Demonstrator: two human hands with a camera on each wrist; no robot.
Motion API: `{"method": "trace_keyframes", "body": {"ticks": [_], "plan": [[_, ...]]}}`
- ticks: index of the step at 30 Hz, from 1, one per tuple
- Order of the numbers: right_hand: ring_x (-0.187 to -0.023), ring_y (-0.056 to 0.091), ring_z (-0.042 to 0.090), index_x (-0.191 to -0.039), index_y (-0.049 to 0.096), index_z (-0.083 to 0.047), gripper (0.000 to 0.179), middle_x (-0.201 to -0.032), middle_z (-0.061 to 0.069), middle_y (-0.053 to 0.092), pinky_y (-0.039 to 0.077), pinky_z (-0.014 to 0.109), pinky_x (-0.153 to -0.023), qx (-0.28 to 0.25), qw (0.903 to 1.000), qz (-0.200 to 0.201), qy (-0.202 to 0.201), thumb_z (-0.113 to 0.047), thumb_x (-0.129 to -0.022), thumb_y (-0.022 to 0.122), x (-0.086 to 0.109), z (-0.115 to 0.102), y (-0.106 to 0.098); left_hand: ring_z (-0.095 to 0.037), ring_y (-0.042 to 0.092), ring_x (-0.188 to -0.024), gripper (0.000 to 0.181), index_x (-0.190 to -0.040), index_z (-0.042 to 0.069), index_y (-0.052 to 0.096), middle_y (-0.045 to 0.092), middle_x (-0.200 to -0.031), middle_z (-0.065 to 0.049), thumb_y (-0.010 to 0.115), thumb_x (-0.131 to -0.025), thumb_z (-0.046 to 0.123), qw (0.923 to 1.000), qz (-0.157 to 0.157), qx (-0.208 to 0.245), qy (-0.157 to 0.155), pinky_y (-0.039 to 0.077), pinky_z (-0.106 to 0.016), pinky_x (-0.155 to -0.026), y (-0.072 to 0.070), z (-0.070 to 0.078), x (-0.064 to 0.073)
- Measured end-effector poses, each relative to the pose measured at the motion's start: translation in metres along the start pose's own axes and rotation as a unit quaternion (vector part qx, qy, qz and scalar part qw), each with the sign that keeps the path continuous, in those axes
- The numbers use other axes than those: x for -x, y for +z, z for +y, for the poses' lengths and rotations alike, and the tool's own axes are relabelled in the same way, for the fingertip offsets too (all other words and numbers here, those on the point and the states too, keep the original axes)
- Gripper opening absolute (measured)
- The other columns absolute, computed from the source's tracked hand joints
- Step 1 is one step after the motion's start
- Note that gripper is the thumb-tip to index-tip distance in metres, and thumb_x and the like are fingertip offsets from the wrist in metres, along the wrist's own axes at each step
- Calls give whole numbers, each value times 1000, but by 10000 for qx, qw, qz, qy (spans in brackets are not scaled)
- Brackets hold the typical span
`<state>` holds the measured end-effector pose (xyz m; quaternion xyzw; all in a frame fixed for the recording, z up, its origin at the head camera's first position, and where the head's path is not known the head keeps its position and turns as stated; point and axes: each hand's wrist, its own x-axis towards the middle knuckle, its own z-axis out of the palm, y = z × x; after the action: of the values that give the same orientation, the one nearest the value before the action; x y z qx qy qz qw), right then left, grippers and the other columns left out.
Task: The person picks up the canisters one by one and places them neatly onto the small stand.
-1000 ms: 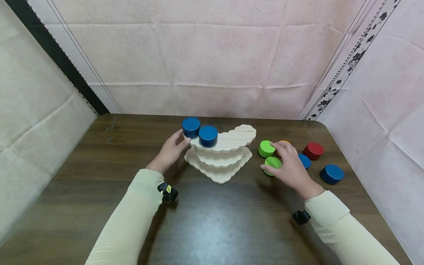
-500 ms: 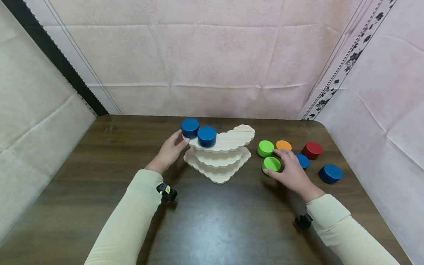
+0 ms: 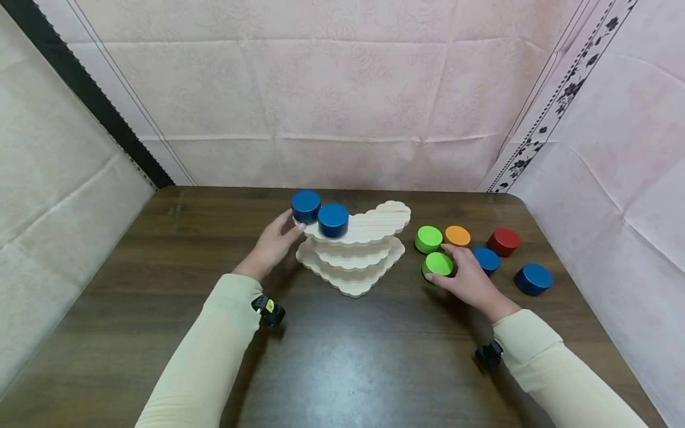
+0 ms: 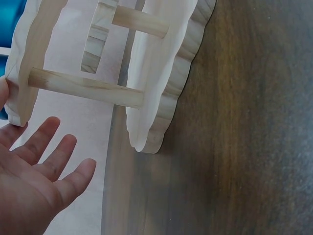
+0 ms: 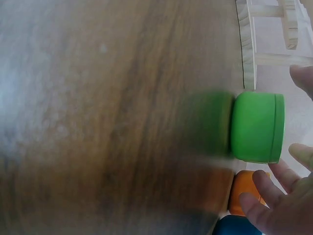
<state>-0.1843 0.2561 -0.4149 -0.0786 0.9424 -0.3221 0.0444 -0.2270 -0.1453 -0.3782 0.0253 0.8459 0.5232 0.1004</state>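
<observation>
A pale wooden tiered stand (image 3: 350,279) with cloud-shaped edges stands mid-table, its boards joined by dowels (image 4: 83,88). Two blue round tins (image 3: 333,220) sit on the left half of its top board (image 3: 380,223). My left hand (image 3: 272,245) pinches that board's left corner between thumb and forefinger; the other fingers spread free below it in the left wrist view. To the right, my right hand (image 3: 469,278) spreads thumb and fingers around the nearer green round tin (image 3: 437,264), which stands on the table. In the right wrist view a gap shows between thumb and green tin (image 5: 257,127).
Close behind stand another green tin (image 3: 429,239) and an orange tin (image 3: 457,236). A blue tin (image 3: 486,260) sits just beyond my right knuckles, with a red tin (image 3: 503,242) and another blue tin (image 3: 533,279) farther right. Pale cloth walls (image 3: 342,107) border the wooden table (image 3: 332,368).
My right hand has drawn back from over the orange tin, and its thumb and fingers have closed in around the nearer green tin. My left hand stays at the stand's corner.
</observation>
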Motion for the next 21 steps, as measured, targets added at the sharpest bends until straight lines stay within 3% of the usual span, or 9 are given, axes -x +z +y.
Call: {"method": "trace_keyframes", "body": {"ticks": [21], "plan": [[-115,39,40,-141,34,7,81,-133,28,39,45,55,-93,-5,9993,-369,60,-35,-84,75,-9,9,3,-34,28,-142,71,-155,15,18,27,-157,-14,47,-99,46,10000,17,-10,11,30,-54,-111,-1,0,1]]}}
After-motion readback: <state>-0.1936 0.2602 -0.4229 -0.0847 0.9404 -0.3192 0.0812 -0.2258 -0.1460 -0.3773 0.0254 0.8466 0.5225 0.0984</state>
